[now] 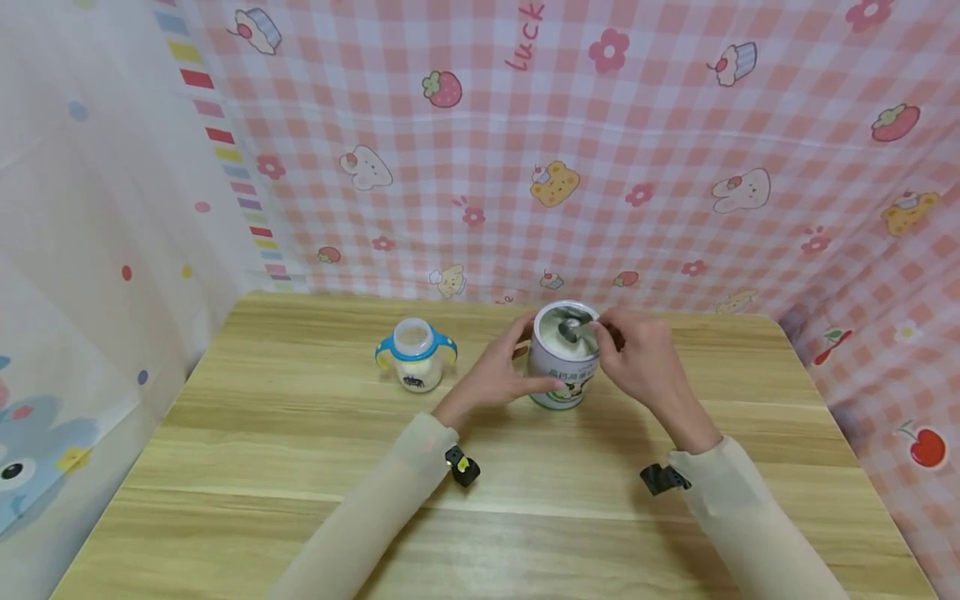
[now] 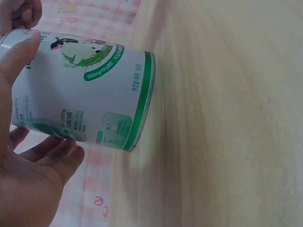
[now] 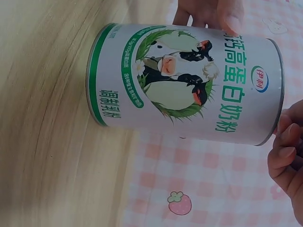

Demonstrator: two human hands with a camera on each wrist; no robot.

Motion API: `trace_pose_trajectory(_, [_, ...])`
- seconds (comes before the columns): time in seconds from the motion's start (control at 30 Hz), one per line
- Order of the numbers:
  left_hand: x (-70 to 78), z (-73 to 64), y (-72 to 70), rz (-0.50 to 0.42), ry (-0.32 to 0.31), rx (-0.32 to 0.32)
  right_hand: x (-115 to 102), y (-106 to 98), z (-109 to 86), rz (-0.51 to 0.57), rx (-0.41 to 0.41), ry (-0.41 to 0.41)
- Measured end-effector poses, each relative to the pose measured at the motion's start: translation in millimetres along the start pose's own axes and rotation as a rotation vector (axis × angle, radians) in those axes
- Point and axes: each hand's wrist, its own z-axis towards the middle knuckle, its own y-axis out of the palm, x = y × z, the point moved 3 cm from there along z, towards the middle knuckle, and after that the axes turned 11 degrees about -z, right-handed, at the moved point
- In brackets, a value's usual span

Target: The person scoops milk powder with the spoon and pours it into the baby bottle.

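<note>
A white milk powder can [image 1: 543, 362] with green bands and a cow picture [image 3: 175, 71] stands upright and open-topped on the table. My left hand [image 1: 495, 375] holds it from the left side, thumb across the front and fingers toward the back. At the mouth of the can, my right hand [image 1: 645, 354] pinches the handle of a metal spoon [image 1: 570, 329]. The spoon's bowl is inside the can, over pale powder. In the left wrist view, the left fingers [image 2: 61, 156] lie around the can's side.
Left of the can stands a lidless baby bottle [image 1: 417, 371] with blue and yellow handles and pale contents low inside. The wooden table [image 1: 525, 533] meets a pink checked curtain [image 1: 480, 133] behind and a white printed curtain [image 1: 90, 217] on the left.
</note>
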Motion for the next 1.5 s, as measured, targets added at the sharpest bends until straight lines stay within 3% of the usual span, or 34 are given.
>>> trace_pose_trajectory(0.17, [-2.7,0.1,2.0,-0.03,-0.004,0.008,-4,0,0.2,-0.059,-0.005,-0.096])
trace_pose_trajectory(0.4, [-5.6,0.5,3.3,-0.03,-0.008,0.015,-9,-1,1.7,-0.188,0.0,-0.291])
trace_pose_trajectory(0.53, [-6.7,1.1,3.6,-0.03,-0.019,0.02,-14,-1,3.5,-0.238,-0.033,-0.345])
trace_pose_trajectory(0.7, [-6.3,0.5,3.4,-0.031,-0.032,0.02,-13,1,6.0,-0.229,-0.086,-0.336])
trace_pose_trajectory(1.1, [-6.9,0.5,3.0,-0.032,-0.016,0.012,-12,3,14.4,-0.135,-0.248,-0.209])
trace_pose_trajectory(1.5, [-7.7,0.3,3.0,-0.023,-0.026,0.02,-12,5,15.9,-0.044,-0.292,-0.141])
